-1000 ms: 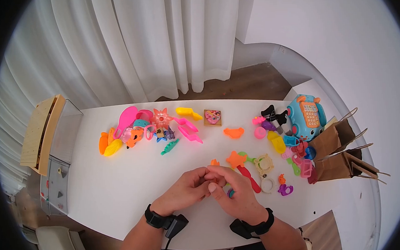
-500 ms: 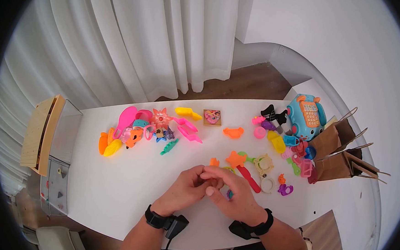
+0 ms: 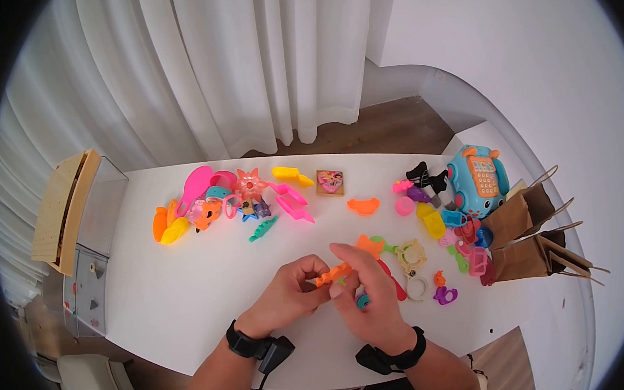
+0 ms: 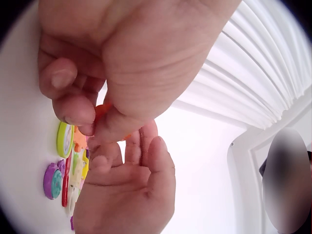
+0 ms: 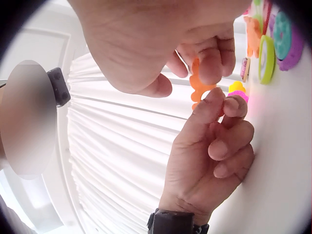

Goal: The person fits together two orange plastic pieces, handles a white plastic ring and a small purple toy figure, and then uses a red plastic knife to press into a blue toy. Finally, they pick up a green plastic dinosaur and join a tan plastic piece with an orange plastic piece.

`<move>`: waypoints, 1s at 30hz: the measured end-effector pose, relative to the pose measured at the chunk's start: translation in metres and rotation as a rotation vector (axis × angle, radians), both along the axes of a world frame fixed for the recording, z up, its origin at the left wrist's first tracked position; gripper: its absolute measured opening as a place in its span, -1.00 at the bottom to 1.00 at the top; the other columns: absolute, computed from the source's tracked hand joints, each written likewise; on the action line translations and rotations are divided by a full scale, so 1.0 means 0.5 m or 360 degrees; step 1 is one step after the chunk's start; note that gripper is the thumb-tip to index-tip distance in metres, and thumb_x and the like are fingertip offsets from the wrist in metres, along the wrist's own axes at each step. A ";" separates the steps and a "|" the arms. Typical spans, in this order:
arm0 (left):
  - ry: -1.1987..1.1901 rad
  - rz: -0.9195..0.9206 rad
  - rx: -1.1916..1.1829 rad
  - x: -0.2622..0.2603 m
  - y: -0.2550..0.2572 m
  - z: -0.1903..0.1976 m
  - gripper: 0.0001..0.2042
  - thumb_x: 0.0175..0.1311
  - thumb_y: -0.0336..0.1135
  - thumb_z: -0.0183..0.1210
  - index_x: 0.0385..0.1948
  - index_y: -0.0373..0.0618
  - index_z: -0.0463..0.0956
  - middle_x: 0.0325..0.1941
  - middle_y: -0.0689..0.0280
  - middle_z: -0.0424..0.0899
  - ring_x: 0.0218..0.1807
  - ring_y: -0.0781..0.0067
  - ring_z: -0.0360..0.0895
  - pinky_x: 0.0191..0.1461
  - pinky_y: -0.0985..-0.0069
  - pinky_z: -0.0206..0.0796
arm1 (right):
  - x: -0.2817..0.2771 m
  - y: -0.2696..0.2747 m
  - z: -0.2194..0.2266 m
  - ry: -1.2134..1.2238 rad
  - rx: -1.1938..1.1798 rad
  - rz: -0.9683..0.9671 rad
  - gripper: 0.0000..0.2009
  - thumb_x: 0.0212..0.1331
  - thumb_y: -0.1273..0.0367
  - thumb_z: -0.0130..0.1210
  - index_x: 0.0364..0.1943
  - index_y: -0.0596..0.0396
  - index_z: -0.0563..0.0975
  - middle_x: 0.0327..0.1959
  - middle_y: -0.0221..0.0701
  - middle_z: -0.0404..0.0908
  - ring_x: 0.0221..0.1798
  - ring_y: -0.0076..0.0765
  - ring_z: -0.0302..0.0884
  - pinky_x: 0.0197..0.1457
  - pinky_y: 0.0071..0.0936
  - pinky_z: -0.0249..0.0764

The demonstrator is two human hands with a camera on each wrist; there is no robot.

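Note:
Between the two hands is a wavy-edged orange toy piece (image 3: 333, 275) (image 5: 197, 84), partly covered by fingers. My left hand (image 3: 286, 293) (image 4: 141, 63) pinches it between thumb and fingertips; in the left wrist view only a bit of orange (image 4: 101, 112) shows there. My right hand (image 3: 373, 302) (image 5: 156, 44) is at the piece's right end, fingers loosely bent and thumb apart from the piece. Whether its fingertips touch the piece is hard to tell. A round purple-and-teal toy (image 5: 282, 36) and a lime-green ring (image 5: 266, 59) lie close by on the table.
Toys lie at the left, among them a pink paddle (image 3: 198, 183). An orange star (image 3: 370, 246), a red stick (image 3: 400, 290) and cream rings (image 3: 412, 254) lie past my right hand. A toy phone (image 3: 478, 180) and paper bags (image 3: 521, 222) stand at the right.
The orange piece now shows raised between the hands, where fingers covered most of that spot before. My right index finger has lifted and the hands have parted slightly.

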State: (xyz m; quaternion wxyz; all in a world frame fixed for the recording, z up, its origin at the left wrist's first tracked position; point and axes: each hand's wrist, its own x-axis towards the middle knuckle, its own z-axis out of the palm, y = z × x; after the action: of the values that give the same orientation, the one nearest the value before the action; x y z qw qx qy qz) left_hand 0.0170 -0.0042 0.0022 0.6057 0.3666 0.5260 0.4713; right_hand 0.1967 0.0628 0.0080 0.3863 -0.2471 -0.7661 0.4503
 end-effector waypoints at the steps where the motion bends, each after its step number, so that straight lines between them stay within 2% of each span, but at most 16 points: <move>1: -0.0059 -0.0014 0.0016 -0.001 0.000 0.000 -0.88 0.43 -0.46 0.25 -0.08 -0.13 0.55 -0.35 0.48 0.59 -0.46 0.75 0.45 -0.43 0.70 0.26 | 0.000 0.000 -0.002 -0.0063 0.0021 0.0039 -0.52 0.30 0.49 0.24 0.31 0.17 0.46 0.23 -0.18 0.59 -0.44 -0.54 0.52 -0.32 -0.58 0.49; 5: -0.0046 -0.0104 -0.0038 -0.013 -0.003 0.013 -0.88 0.46 -0.39 0.27 -0.08 -0.14 0.58 -0.34 0.46 0.60 -0.45 0.72 0.47 -0.41 0.69 0.26 | -0.003 -0.001 0.002 -0.0127 -0.0043 0.0057 -0.54 0.31 0.47 0.26 0.29 0.18 0.47 0.17 -0.19 0.59 -0.42 -0.50 0.55 -0.32 -0.57 0.50; 7: -0.0082 -0.0230 -0.0196 -0.025 -0.006 0.014 -0.75 0.51 -0.15 0.29 -0.13 -0.16 0.62 -0.35 0.45 0.59 -0.46 0.74 0.47 -0.46 0.68 0.22 | -0.004 -0.002 0.003 -0.0090 -0.0098 0.0038 -0.56 0.34 0.43 0.26 0.28 0.18 0.47 0.14 -0.20 0.60 -0.38 -0.47 0.58 -0.29 -0.53 0.52; 10: -0.0241 -0.0276 -0.0118 -0.016 -0.010 0.018 -0.69 0.54 -0.06 0.24 -0.04 -0.15 0.63 -0.37 0.44 0.57 -0.46 0.69 0.47 -0.45 0.68 0.21 | -0.003 0.002 -0.003 -0.0062 -0.0020 0.0051 -0.57 0.38 0.38 0.24 0.28 0.19 0.47 0.15 -0.21 0.60 -0.34 -0.46 0.60 -0.24 -0.50 0.54; 14: -0.0465 -0.0195 -0.0119 -0.024 -0.015 0.026 -0.67 0.54 -0.08 0.23 0.10 -0.12 0.60 -0.39 0.44 0.54 -0.46 0.66 0.43 -0.43 0.66 0.19 | 0.001 0.003 -0.002 -0.0053 -0.0120 0.0056 -0.55 0.42 0.32 0.21 0.30 0.20 0.45 0.14 -0.21 0.60 -0.32 -0.45 0.61 -0.20 -0.48 0.54; 16: -0.0782 -0.0235 -0.0049 -0.031 -0.016 0.024 -0.58 0.54 -0.13 0.21 0.32 -0.09 0.48 -0.39 0.43 0.52 -0.44 0.64 0.38 -0.42 0.64 0.18 | 0.004 0.001 0.006 -0.0166 -0.0276 0.0070 -0.48 0.45 0.28 0.20 0.38 0.23 0.37 0.12 -0.22 0.64 -0.30 -0.44 0.63 -0.19 -0.50 0.53; 22: -0.0551 -0.0254 -0.0054 -0.024 -0.013 0.043 -0.40 0.48 -0.26 0.22 0.51 -0.05 0.26 -0.38 0.43 0.51 -0.42 0.66 0.37 -0.42 0.64 0.13 | 0.004 -0.001 -0.004 -0.0083 -0.0295 0.0059 -0.36 0.47 0.25 0.19 0.49 0.25 0.22 -0.05 -0.31 0.77 -0.34 -0.47 0.64 -0.15 -0.50 0.55; 25: -0.0412 -0.0214 -0.0113 -0.019 -0.012 0.059 -0.36 0.40 -0.27 0.22 0.52 -0.08 0.27 -0.45 0.45 0.47 -0.45 0.64 0.35 -0.44 0.63 0.10 | 0.006 0.003 -0.016 0.0020 -0.0236 0.0065 -0.35 0.48 0.25 0.18 0.51 0.24 0.21 -0.04 -0.30 0.79 -0.37 -0.51 0.62 -0.08 -0.48 0.57; 30: -0.0302 -0.0279 -0.0219 -0.017 -0.008 0.051 -0.43 0.38 -0.31 0.24 0.43 -0.11 0.34 -0.44 0.44 0.49 -0.44 0.65 0.38 -0.44 0.63 0.12 | 0.005 0.009 0.002 0.0197 -0.0221 0.0158 -0.36 0.50 0.25 0.16 0.52 0.25 0.21 0.07 -0.21 0.77 -0.37 -0.54 0.61 0.00 -0.46 0.58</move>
State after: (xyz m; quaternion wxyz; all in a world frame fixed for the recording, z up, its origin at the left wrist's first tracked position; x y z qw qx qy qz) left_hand 0.0084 -0.0083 0.0279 0.7153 0.3225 0.4633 0.4120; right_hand 0.1994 0.0674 0.0088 0.3919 -0.2066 -0.7191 0.5353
